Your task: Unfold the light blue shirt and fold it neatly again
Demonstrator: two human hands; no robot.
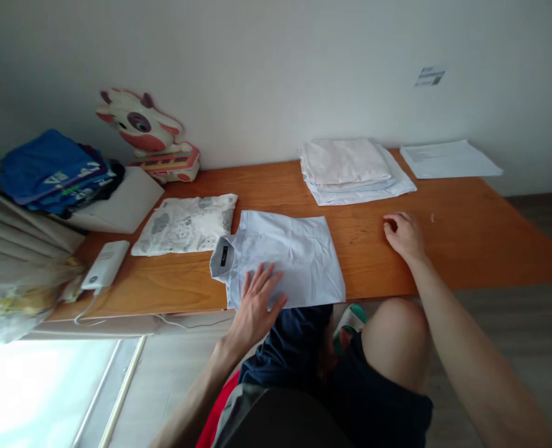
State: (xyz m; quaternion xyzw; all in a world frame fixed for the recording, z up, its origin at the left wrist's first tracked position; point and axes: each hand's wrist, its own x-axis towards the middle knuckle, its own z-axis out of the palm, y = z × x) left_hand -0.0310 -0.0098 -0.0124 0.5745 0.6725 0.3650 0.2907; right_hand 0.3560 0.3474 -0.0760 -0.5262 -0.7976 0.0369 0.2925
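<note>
A light blue collared shirt [299, 249], folded into a rectangle, lies at the front edge of the wooden table [364, 274] with its collar pointing left. My left hand [258, 298] rests flat on its lower left part, fingers spread. To the right of the shirt, my right hand [404, 235] is on the bare wood with its fingers loosely curled and apart, holding nothing. Just left of the shirt is a folded white cloth with grey animal prints [189, 224]. Behind it to the right sits a stack of folded pale garments [350, 168].
A cow-shaped toy keyboard [149, 134] stands against the wall. Blue folded clothes [54, 168] lie on a white box [121, 202] at the left. Nearer are a white power bank [106, 264] with a cable and a plastic bag [18, 305]. White papers [448, 160] lie at the back right.
</note>
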